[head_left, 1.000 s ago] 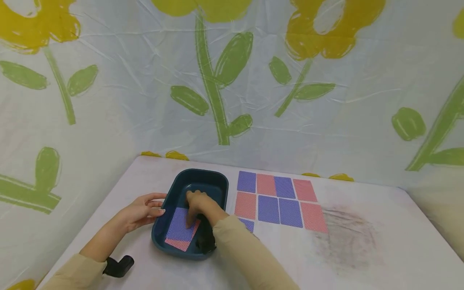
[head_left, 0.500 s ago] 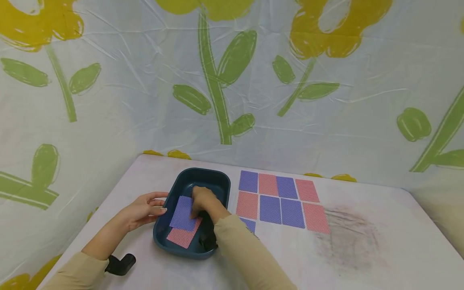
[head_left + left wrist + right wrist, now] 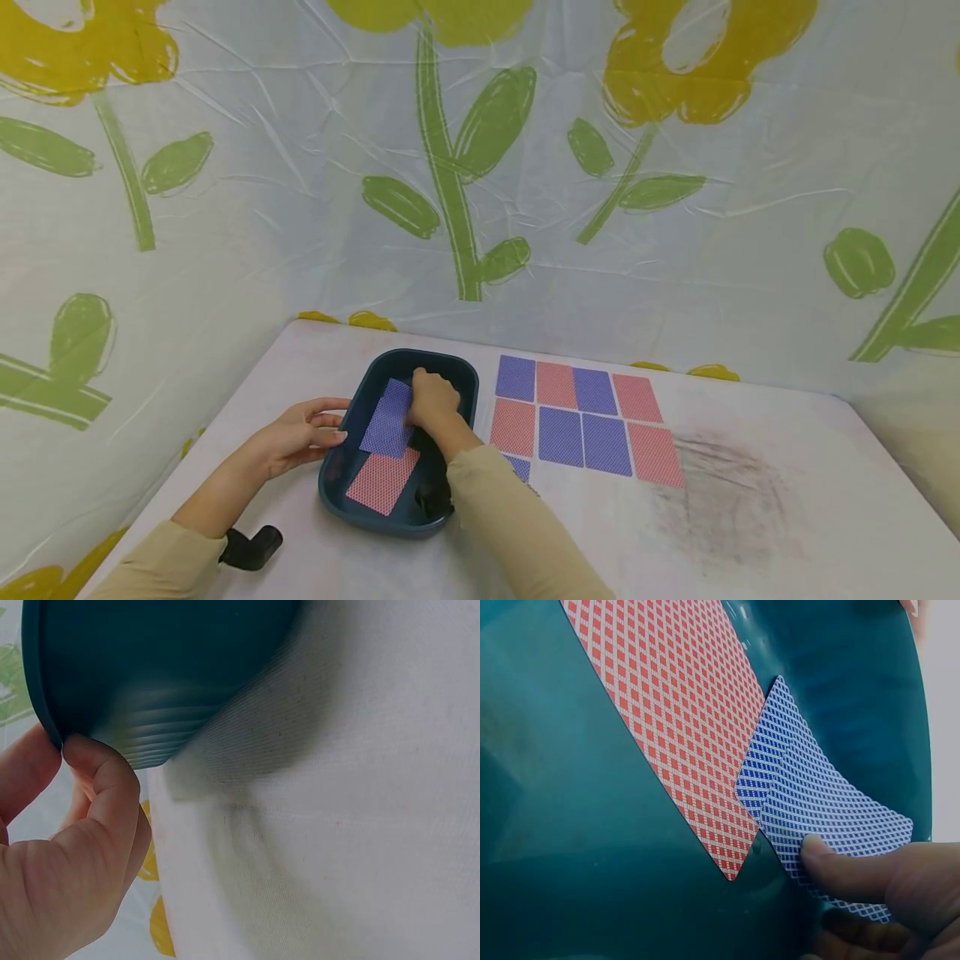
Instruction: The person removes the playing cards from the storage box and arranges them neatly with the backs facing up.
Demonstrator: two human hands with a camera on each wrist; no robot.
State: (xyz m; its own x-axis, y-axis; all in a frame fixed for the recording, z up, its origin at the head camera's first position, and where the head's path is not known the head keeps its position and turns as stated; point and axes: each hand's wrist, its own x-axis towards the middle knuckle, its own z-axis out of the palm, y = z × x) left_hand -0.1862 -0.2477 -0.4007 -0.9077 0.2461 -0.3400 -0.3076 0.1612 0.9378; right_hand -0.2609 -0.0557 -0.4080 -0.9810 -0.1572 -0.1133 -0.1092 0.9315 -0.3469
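Observation:
A dark teal plastic bin (image 3: pixel 397 527) stands on the white-covered table. My left hand (image 3: pixel 296 435) pinches its left rim between thumb and fingers, as the hand (image 3: pixel 90 832) in the left wrist view shows. Inside the bin, my right hand (image 3: pixel 437 402) pinches a blue-patterned playing card (image 3: pixel 384 421) by its edge, thumb on top. The blue card (image 3: pixel 825 799) looks bent in the right wrist view; a line across it may be a fold or a second card's edge. A red-patterned playing card (image 3: pixel 382 485) lies on the bin's floor, slightly overlapped by the blue one.
Right of the bin, several red and blue cards (image 3: pixel 561 435) lie face down in rows on the table. One blue card (image 3: pixel 519 467) is partly hidden by the right sleeve. A dark smudge (image 3: pixel 720 500) marks the cloth beyond them. A flowered sheet hangs behind.
The right hand has moved toward the bin's far side with the blue card, which has slid off most of the red card. The left hand stays at the rim.

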